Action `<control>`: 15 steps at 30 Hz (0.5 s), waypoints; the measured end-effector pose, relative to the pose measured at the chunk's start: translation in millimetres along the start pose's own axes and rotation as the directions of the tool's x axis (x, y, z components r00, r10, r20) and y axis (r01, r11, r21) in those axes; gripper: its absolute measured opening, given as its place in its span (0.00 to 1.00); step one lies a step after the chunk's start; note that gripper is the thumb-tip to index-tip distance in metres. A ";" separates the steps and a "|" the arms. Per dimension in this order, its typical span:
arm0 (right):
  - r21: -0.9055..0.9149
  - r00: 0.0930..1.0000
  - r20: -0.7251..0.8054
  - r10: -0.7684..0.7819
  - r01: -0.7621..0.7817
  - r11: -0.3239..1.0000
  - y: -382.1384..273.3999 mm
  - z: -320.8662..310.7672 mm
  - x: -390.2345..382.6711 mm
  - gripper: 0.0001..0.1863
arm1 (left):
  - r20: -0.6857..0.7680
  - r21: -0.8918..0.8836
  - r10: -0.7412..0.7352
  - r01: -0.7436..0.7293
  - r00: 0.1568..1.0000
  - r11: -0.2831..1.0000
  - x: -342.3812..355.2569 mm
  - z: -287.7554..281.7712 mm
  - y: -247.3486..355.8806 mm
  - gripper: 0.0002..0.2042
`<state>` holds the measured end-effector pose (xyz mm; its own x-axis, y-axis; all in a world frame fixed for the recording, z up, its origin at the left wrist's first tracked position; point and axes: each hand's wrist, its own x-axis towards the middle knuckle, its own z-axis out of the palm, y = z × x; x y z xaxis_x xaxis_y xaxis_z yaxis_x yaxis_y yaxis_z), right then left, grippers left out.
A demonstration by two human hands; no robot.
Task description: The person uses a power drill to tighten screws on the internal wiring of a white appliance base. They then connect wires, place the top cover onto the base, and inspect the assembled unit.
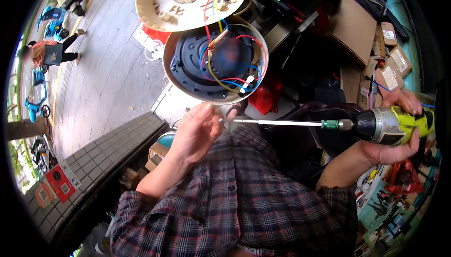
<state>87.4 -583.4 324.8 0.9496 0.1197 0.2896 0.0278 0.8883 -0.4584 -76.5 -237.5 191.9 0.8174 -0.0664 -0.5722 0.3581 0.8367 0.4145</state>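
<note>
My right hand is wrapped round a yellow-green and grey cordless drill that lies sideways. From its chuck a long thin driver bit with a green collar points left across my front. My left hand is closed in a pinch just beyond the bit's tip; whatever is between the fingers is too small to make out. Just ahead of that hand sits an opened round appliance, with a black inner plate and loose red, blue and yellow wires. Its cream cover is tipped back behind it, wires running between them.
Cardboard boxes are piled at the far right. Tools and small parts lie on a green-blue mat at the lower right. A red bag hangs below the appliance. On the left is a tiled pavement with scooters and a person walking.
</note>
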 end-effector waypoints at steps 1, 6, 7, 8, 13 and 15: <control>-0.028 1.000 0.003 -0.023 0.023 0.999 -0.2 2.8 -0.1 0.22 | -0.016 -0.045 0.010 -0.011 1.000 0.999 4.0 1.1 -2.8 0.13; -0.118 0.991 0.107 -0.083 0.096 0.988 2.9 14.3 9.0 0.25 | -0.006 -0.164 -0.025 0.024 1.000 0.986 12.4 1.2 -1.0 0.11; -0.127 0.989 0.125 -0.079 0.095 0.987 3.4 15.9 9.9 0.25 | 0.003 -0.179 -0.025 0.025 1.000 0.984 13.2 0.4 -1.0 0.10; -0.136 0.987 0.141 -0.075 0.094 0.986 4.2 17.6 9.9 0.25 | 0.011 -0.193 -0.026 0.027 1.000 0.981 14.3 -1.2 -1.9 0.10; -0.189 0.985 0.171 -0.019 0.052 0.981 8.6 22.6 6.7 0.24 | 0.064 -0.299 -0.067 0.083 0.996 0.951 21.0 -11.6 -5.6 0.10; -0.192 0.984 0.176 -0.022 0.056 0.980 11.2 22.0 5.4 0.24 | 0.039 -0.294 -0.082 0.090 0.996 0.952 21.3 -6.0 -6.1 0.09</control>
<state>86.1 -563.0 339.7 0.8792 0.1766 0.4426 0.1402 0.7919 -0.5943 -63.9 -240.8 172.9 0.8022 -0.1563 -0.5762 0.2821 0.9498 0.1351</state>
